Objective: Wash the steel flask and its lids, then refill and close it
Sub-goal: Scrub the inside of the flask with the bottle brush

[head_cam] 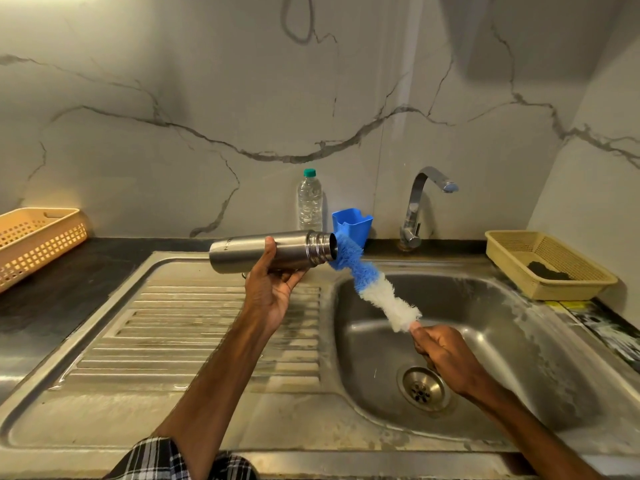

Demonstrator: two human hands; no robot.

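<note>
The left hand (273,292) is gripping the flask (249,252) sideways over the draining board (173,323), mouth facing 3 o'clock, while the right hand (446,355) is holding the brush (367,282) at 5 o'clock, its tip probably needing pushing inside.

grey-veined marble wall (207,98), dark countertop (69,301), steel sink with drainboard (173,341), chrome tap (414,202)

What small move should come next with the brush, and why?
Probably push the brush further into the steel flask: the left hand holds it roughly level, the right hand grips the brush's handle, and only the blue tip meets the open mouth.
</note>
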